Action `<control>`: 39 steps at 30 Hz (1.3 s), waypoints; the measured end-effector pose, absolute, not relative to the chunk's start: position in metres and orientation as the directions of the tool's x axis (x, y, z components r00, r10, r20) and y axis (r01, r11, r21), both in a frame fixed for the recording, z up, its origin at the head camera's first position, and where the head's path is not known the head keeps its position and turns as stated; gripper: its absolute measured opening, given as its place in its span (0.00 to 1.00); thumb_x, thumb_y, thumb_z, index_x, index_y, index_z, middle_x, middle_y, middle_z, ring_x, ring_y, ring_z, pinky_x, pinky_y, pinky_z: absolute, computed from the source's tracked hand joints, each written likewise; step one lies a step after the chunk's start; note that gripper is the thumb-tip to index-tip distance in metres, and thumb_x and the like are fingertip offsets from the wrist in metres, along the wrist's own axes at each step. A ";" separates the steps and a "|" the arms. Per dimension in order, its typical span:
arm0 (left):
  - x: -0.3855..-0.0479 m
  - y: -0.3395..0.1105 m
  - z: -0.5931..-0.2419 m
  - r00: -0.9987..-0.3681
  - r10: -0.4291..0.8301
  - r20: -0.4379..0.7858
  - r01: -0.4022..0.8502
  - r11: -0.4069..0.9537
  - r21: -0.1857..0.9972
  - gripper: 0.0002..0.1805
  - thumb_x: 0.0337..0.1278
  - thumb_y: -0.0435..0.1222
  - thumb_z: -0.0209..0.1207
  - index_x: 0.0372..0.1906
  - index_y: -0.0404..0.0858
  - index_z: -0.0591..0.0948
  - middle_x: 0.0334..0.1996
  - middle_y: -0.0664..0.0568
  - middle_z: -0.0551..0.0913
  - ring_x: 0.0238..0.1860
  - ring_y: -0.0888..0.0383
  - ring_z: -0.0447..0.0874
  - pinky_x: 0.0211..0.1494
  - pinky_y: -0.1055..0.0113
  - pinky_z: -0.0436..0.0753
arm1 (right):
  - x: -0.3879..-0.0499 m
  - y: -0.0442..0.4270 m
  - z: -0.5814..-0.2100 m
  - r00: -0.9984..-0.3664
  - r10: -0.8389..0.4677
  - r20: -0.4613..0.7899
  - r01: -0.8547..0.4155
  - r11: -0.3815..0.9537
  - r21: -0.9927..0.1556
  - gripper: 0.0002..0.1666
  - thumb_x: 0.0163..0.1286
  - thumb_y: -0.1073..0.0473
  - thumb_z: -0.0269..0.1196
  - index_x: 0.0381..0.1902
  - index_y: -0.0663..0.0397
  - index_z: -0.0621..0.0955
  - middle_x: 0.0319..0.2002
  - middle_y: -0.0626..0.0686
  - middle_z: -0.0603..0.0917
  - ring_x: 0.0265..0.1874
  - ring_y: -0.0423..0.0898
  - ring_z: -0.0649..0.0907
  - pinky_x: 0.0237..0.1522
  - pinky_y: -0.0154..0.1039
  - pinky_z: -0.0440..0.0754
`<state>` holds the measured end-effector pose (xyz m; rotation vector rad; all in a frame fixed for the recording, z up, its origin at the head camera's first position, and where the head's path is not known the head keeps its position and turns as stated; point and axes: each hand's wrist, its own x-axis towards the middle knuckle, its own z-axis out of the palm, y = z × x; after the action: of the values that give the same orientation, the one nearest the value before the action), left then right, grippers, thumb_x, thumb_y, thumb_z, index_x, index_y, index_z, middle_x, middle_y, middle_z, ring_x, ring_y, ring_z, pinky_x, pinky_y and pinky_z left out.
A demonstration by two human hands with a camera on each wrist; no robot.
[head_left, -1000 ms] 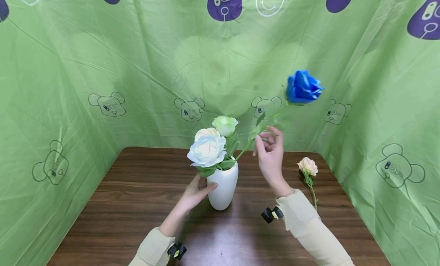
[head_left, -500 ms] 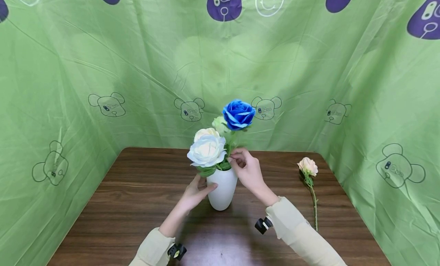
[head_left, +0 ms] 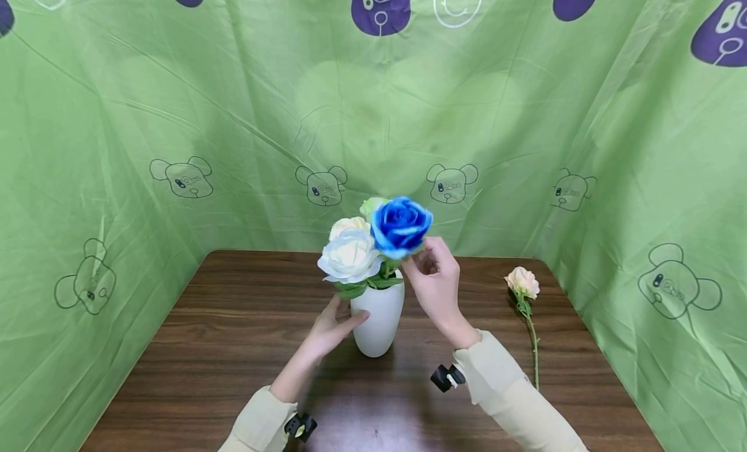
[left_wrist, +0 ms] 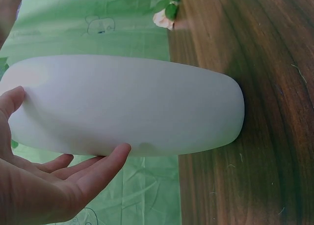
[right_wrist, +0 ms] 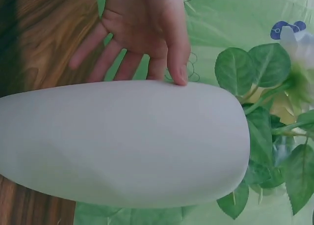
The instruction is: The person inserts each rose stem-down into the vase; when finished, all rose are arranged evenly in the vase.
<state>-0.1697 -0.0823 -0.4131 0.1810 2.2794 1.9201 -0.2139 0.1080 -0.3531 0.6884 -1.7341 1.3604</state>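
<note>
Movement right above the white vase (head_left: pixel 382 322), and we have a change: the blue rose (head_left: pixel 401 227) sits lower than half a second ago, its bloom now tucked in over the vase, where a second ago it leaned well out to the right. For the work in hand, we read that as its stem settling deeper into the vase, though the stem is hidden from us. The right hand (head_left: pixel 434 280) is just beneath that bloom, right of the vase's rim, fingers curled in and seemingly pinching the stem; petals cover the exact contact. On the vase's left side, the left hand (head_left: pixel 329 329) stays put, loosely cupped, thumb on the vase wall and fingers round the side, holding it upright. Over the vase we also count the pale blue-white rose (head_left: pixel 350 256), the cream rose (head_left: pixel 349 227) and, behind, the green-white rose (head_left: pixel 371 205). One more, the peach-pink rose (head_left: pixel 522 283), lies well right of the vase on the wooden tabletop (head_left: pixel 222 316).

And the lettering! High behind the vase, on the green curtain (head_left: pixel 373 115), a purple figure (head_left: pixel 381 8) carries what we read as "Qee"; the bear-head outlines (head_left: pixel 452 183) wear smaller letters, too blurred to swear to. On the vase we spot no label.
</note>
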 end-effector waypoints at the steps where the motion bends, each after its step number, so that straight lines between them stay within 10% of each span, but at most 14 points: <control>1: -0.170 -0.082 -0.414 -0.980 0.192 -0.044 -0.011 0.171 0.985 0.36 0.52 0.42 0.59 0.64 0.36 0.57 0.51 0.35 0.69 0.52 0.40 0.68 0.47 0.51 0.73 | -0.214 0.107 -0.352 -0.516 0.055 0.855 -0.817 0.267 -0.510 0.10 0.49 0.70 0.66 0.32 0.59 0.80 0.27 0.51 0.73 0.16 0.41 0.68 0.14 0.29 0.63; 10: -0.183 -0.086 -0.437 -0.979 0.196 -0.061 -0.028 0.165 0.986 0.41 0.48 0.48 0.61 0.65 0.41 0.55 0.53 0.37 0.69 0.52 0.41 0.68 0.46 0.52 0.73 | -0.212 0.096 -0.350 -0.494 -0.002 0.870 -0.836 0.279 -0.474 0.05 0.48 0.69 0.67 0.23 0.61 0.80 0.23 0.55 0.70 0.15 0.44 0.64 0.15 0.31 0.59; 25: -0.171 -0.082 -0.413 -0.980 0.194 -0.041 -0.009 0.164 0.986 0.37 0.52 0.41 0.59 0.65 0.38 0.56 0.52 0.34 0.69 0.51 0.40 0.69 0.43 0.53 0.75 | -0.205 0.090 -0.354 -0.632 -0.071 0.772 -0.733 0.378 -0.565 0.12 0.48 0.75 0.64 0.12 0.62 0.75 0.17 0.58 0.69 0.14 0.39 0.62 0.16 0.27 0.58; 39: -0.171 -0.082 -0.416 -0.980 0.193 -0.039 -0.004 0.179 0.984 0.38 0.52 0.43 0.59 0.65 0.39 0.55 0.53 0.33 0.68 0.51 0.39 0.69 0.44 0.51 0.74 | -0.199 0.113 -0.367 -0.735 -0.065 0.675 -0.664 0.268 -0.698 0.07 0.57 0.74 0.58 0.33 0.65 0.82 0.23 0.55 0.76 0.18 0.43 0.68 0.17 0.30 0.64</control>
<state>-0.1712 -0.0822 -0.4156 0.1858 2.2886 1.9110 -0.1989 0.1128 -0.3674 0.6557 -2.0177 1.4920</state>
